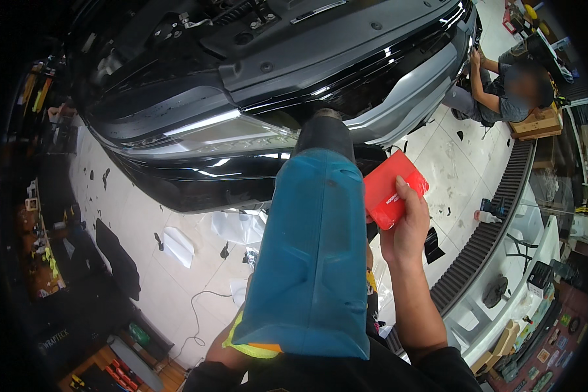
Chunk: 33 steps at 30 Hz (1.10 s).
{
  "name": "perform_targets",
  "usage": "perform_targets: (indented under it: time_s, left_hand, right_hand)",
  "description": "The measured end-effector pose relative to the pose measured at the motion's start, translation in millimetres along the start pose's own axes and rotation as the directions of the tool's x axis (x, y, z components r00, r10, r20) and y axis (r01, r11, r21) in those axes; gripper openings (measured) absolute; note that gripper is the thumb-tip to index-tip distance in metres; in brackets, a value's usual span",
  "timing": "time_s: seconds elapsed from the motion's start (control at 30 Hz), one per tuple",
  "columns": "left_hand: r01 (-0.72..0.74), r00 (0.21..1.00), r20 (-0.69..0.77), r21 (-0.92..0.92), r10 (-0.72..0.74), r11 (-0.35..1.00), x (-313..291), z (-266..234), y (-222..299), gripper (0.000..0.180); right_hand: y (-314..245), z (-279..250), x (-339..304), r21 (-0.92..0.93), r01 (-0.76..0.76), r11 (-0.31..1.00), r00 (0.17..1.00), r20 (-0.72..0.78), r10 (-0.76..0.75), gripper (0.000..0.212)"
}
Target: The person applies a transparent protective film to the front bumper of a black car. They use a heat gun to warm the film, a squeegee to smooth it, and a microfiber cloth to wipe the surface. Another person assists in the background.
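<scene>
A teal heat gun [320, 255] with a black nozzle [325, 136] fills the middle of the view, its tip pointing away toward the car's front. My left forearm [222, 353] goes up beneath the gun's body, which hides my left hand and the handle; the gun is held up on that side. My right hand [408, 225] grips a flat red squeegee card [393, 188], thumb on top, just right of the gun. Beyond lies a black car's bumper [202, 186] with a clear headlight [228, 136] and a grey grille trim [408, 98].
At the far right a crouching person [493, 98] has both hands at the car's front. White film scraps [178, 247] and dark scraps litter the tiled floor. A cable [196, 313] lies at the lower left. A ribbed dark strip [483, 228] and a white bumper-like part [529, 274] are at right.
</scene>
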<state>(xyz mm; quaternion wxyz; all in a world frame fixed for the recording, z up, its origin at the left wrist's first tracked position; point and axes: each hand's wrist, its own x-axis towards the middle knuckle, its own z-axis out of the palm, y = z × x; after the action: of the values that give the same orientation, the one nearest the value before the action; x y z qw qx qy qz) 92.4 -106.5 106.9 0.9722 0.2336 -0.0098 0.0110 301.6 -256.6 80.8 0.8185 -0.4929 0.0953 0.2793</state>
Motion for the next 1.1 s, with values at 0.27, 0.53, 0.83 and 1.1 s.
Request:
perform_targets:
  time_s: [0.27, 0.53, 0.83, 1.1]
  left_hand:
    - [-0.026, 1.000, -0.017, -0.006, 0.026, 1.000, 7, -2, -8, 0.054]
    - [-0.074, 0.996, -0.050, 0.007, 0.074, 0.997, 7, -2, -14, 0.055]
    - [-0.113, 0.991, -0.072, 0.007, 0.113, 0.994, 6, -1, -15, 0.055]
    - [-0.131, 0.988, -0.081, 0.015, 0.132, 0.991, 4, -1, -10, 0.056]
  right_hand:
    - [-14, 3, 1, -0.023, 0.014, 1.000, 1.000, -0.028, -0.015, 0.026]
    - [-15, 8, 1, -0.055, -0.027, 0.998, 1.000, -0.006, 0.027, 0.029]
    - [-14, 10, 3, -0.045, -0.018, 0.999, 1.000, 0.004, 0.018, 0.029]
    - [-8, 11, 6, -0.059, -0.066, 0.996, 0.995, 0.065, 0.069, 0.029]
